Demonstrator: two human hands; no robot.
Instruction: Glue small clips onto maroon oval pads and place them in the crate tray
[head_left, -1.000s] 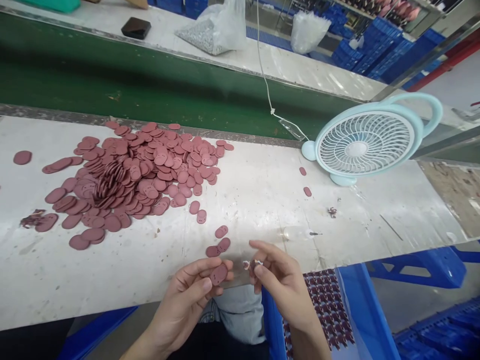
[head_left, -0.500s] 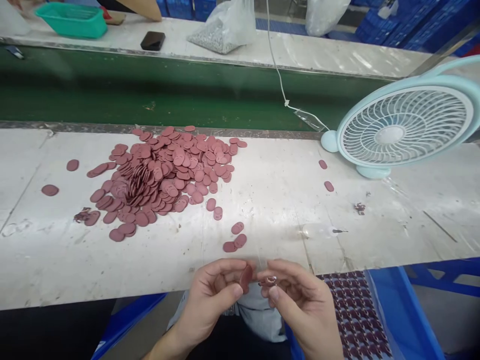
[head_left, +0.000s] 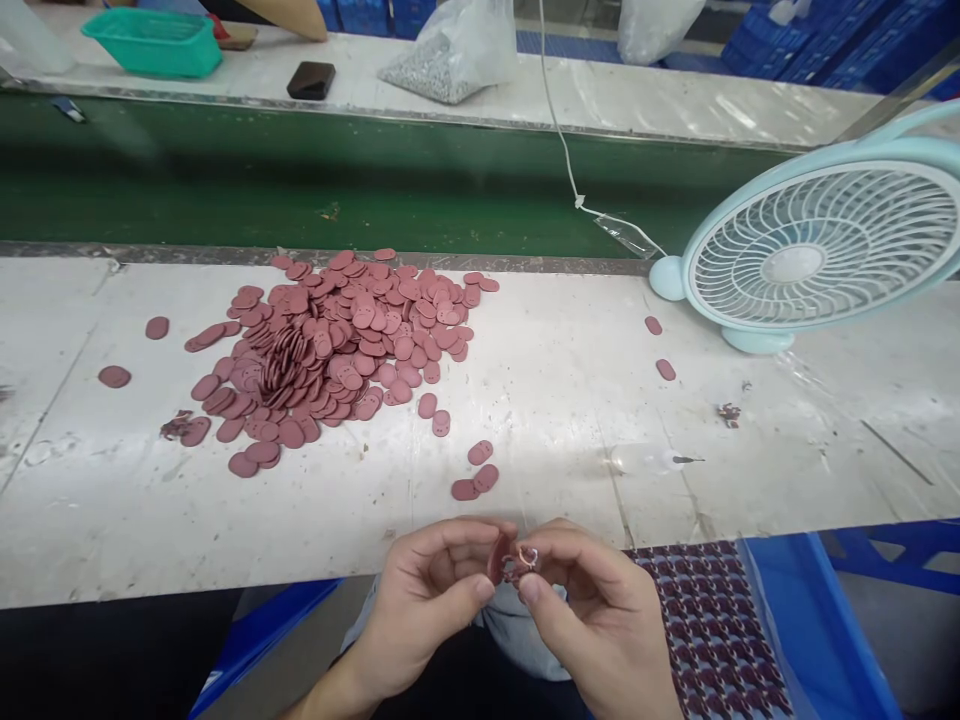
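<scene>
My left hand (head_left: 431, 600) pinches an oval reddish-brown disc (head_left: 496, 558) on edge between thumb and fingers. In my right hand (head_left: 592, 610) is a small dark-red figure-like piece (head_left: 525, 562) with a light, shiny part, held between thumb and forefinger. The piece meets or nearly meets the disc; its exact shape is too small to make out. Both hands are in front of the table's near edge. Just beyond them lie several loose discs (head_left: 486, 478), and a large heap of the same discs (head_left: 337, 340) spreads to the left.
A light-blue fan (head_left: 795, 265) stands at the right, its white cord running up. A clear bottle with a dark tip (head_left: 637, 460) lies on the white table (head_left: 540, 400). Below right, a blue crate (head_left: 832, 620) holds rows of small dark-red pieces (head_left: 720, 630). Behind runs a green channel (head_left: 450, 200).
My right hand has moved left, bringing the small dark-red piece up to the disc. My left hand stays almost in place with the disc. The view has shifted slightly.
</scene>
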